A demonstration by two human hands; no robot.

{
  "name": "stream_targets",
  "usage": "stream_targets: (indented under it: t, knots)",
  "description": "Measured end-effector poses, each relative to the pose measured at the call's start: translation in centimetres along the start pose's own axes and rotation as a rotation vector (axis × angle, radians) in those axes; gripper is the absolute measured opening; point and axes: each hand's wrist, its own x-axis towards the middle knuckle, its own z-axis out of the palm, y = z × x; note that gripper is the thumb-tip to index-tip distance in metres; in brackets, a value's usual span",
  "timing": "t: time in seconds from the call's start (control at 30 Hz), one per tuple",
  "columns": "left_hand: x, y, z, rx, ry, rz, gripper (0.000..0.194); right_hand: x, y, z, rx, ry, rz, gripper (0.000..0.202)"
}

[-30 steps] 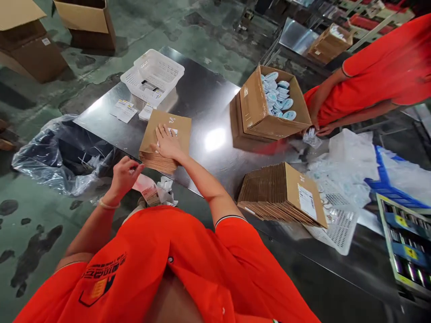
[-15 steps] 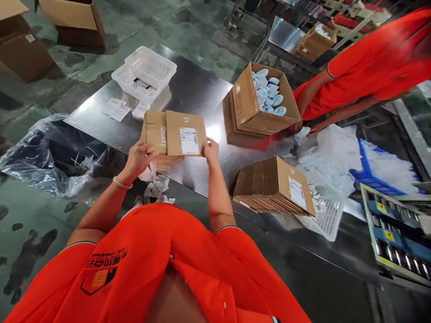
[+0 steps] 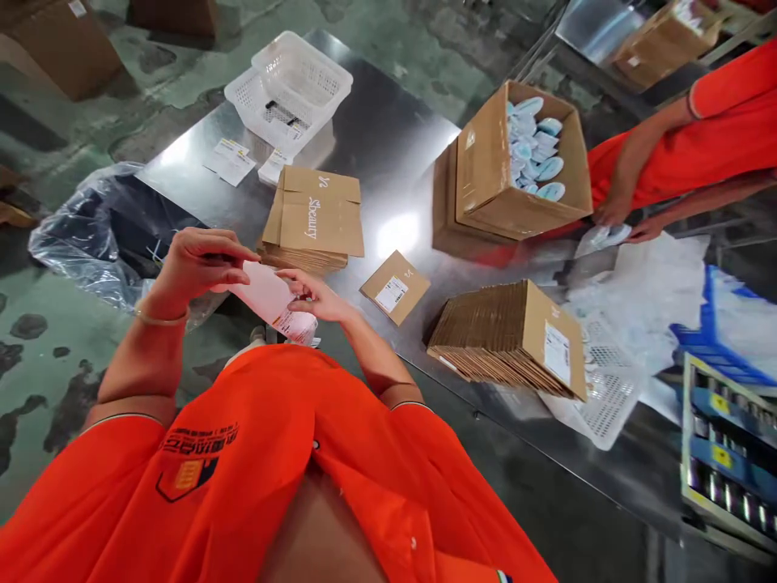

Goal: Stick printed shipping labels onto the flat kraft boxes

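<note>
A pale label strip (image 3: 264, 293) with a printed part at its lower end hangs off the table's near edge. My left hand (image 3: 200, 267) pinches its upper end. Fingers of my right hand (image 3: 319, 296) are closed on its right edge near the print. Just beyond both hands lies a stack of flat cardboard mailers (image 3: 319, 214), the top one bearing no label. To the right, a single mailer with a white label (image 3: 396, 287) rests on the metal table.
Labelled mailers (image 3: 503, 336) lean in a row at right. An open carton (image 3: 491, 174) holds wrapped oval items. White baskets (image 3: 291, 89) and cards (image 3: 231, 162) are at back left, a plastic-lined bin (image 3: 91, 235) at left. A co-worker's hands (image 3: 625, 223) handle a wrapped item.
The labelled mailer has left my hands and now lies alone right of the stack. Both hands have moved down to the label strip. The view has shifted slightly.
</note>
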Motion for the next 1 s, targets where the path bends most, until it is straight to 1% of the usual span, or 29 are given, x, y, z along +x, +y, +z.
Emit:
stream_targets:
  t: [0.07, 0.1, 0.13, 0.17, 0.23, 0.27, 0.3, 0.33, 0.37, 0.4, 0.43, 0.5, 0.57, 0.67, 0.77, 0.87, 0.93, 1.0]
  knots:
    - [0.3, -2.8, -0.6, 0.000, 0.155, -0.004, 0.058, 1.3, 0.3, 0.9, 0.151, 0.035, 0.029, 0.062]
    - [0.3, -4.5, -0.6, 0.014, 0.236, -0.030, 0.064, 1.7, 0.6, 1.1, 0.202, 0.074, 0.042, 0.056]
    - [0.1, -6.3, -0.4, 0.052, 0.299, -0.084, 0.067, 1.9, 0.9, 1.3, 0.234, 0.113, 0.051, 0.050]
    - [-0.3, -7.9, 0.1, 0.117, 0.383, -0.140, 0.067, 2.0, 1.1, 1.5, 0.248, 0.159, 0.060, 0.043]
    - [-1.8, -10.2, 2.1, 0.211, 0.570, -0.246, 0.066, 2.2, 1.5, 2.1, 0.234, 0.275, 0.085, 0.030]
    - [-2.8, -10.9, 3.5, 0.155, 0.634, -0.313, 0.068, 2.4, 1.6, 2.3, 0.212, 0.339, 0.106, 0.025]
    - [-3.7, -11.2, 5.0, 0.020, 0.577, -0.404, 0.072, 2.5, 1.6, 2.6, 0.188, 0.399, 0.130, 0.022]
    - [-4.6, -11.1, 6.5, -0.159, 0.459, -0.489, 0.077, 2.6, 1.6, 2.9, 0.164, 0.449, 0.154, 0.020]
    - [-5.3, -10.9, 8.0, -0.338, 0.353, -0.542, 0.082, 2.6, 1.5, 3.0, 0.143, 0.483, 0.175, 0.018]
    - [-5.8, -10.5, 9.3, -0.493, 0.265, -0.557, 0.088, 2.6, 1.4, 3.2, 0.123, 0.505, 0.188, 0.018]
    - [-5.9, -10.0, 10.4, -0.615, 0.213, -0.544, 0.093, 2.5, 1.4, 3.2, 0.105, 0.519, 0.193, 0.018]
    - [-5.4, -9.1, 11.9, -0.753, 0.191, -0.478, 0.097, 2.3, 1.3, 3.0, 0.070, 0.532, 0.186, 0.021]
    - [-4.2, -8.6, 12.5, -0.785, 0.205, -0.431, 0.087, 1.9, 1.6, 2.5, 0.035, 0.539, 0.165, 0.024]
    - [-2.1, -8.3, 12.8, -0.748, 0.184, -0.420, 0.068, 1.1, 2.2, 1.6, -0.043, 0.571, 0.116, 0.025]
    - [-0.7, -8.0, 13.2, -0.665, 0.158, -0.392, 0.065, -0.2, 2.6, 1.2, -0.198, 0.643, 0.042, 0.019]
    - [-0.1, -7.7, 13.8, -0.609, 0.145, -0.387, 0.065, -1.7, 1.6, 0.4, -0.394, 0.694, -0.086, 0.017]
    - [-0.3, -7.6, 14.3, -0.597, 0.095, -0.435, 0.064, -1.8, 0.4, -1.2, -0.478, 0.721, -0.160, 0.018]
    - [-1.0, -7.6, 14.9, -0.592, 0.013, -0.518, 0.062, -0.4, -1.0, -4.4, -0.504, 0.764, -0.181, 0.015]
